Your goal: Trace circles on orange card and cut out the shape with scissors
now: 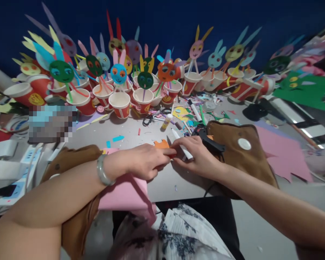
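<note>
My left hand, with a pale green bangle at the wrist, reaches in over the table with its fingers bent and their tips together. A small red-orange piece shows at its fingertips, close to the right hand's fingers; its kind is unclear. My right hand curls round a white marker lying between thumb and index finger. Just beyond the left fingers is a scalloped orange paper cutout, partly covered by the hand. Pink paper lies under my left forearm.
Red paper cups with paper rabbit faces on straws line the back. Nearer lie black-handled scissors, a glue bottle, a black glue gun and paper scraps. A brown pouch is at right, power strips at left.
</note>
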Demonstrator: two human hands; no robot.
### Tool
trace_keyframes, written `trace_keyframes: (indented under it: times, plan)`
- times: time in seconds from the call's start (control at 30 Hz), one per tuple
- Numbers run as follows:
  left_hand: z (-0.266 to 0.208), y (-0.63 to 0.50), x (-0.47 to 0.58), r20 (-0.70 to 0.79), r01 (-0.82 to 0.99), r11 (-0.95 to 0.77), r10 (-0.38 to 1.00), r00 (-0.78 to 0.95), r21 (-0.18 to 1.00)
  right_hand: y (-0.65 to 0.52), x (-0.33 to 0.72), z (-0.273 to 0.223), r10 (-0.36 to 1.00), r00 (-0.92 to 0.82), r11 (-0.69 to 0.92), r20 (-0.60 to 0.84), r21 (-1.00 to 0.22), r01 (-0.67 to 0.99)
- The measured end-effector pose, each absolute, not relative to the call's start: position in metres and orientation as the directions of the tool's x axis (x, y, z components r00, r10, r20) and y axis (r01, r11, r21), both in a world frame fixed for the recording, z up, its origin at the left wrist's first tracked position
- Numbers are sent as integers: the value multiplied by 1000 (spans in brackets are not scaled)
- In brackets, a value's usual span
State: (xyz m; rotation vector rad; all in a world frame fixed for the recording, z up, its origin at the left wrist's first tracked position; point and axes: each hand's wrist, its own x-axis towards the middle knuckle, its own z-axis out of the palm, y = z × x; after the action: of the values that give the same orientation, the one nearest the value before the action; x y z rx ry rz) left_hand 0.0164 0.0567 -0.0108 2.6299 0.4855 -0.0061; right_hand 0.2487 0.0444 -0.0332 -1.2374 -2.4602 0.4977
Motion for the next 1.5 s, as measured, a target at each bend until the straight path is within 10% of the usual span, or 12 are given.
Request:
trace_keyframes:
  times: [0.23, 0.43, 0.77, 1.5]
  plan:
    - [6, 66, 4, 57, 290, -761, 393, 918, 581, 39, 253, -26, 873, -391, 486, 291, -588, 647]
    - [20, 75, -14, -190, 464, -695, 437, 879, 550, -6, 276, -25, 932, -89, 344, 350, -787, 512]
    - [18, 75, -17, -566, 621, -620, 323, 759, 479, -69, 249, -79, 792, -216, 563, 570, -549, 618]
    - [24, 69, -12, -628, 675, -688, 409, 663, 265, -56, 238, -91, 759, -305, 612, 575, -472, 635]
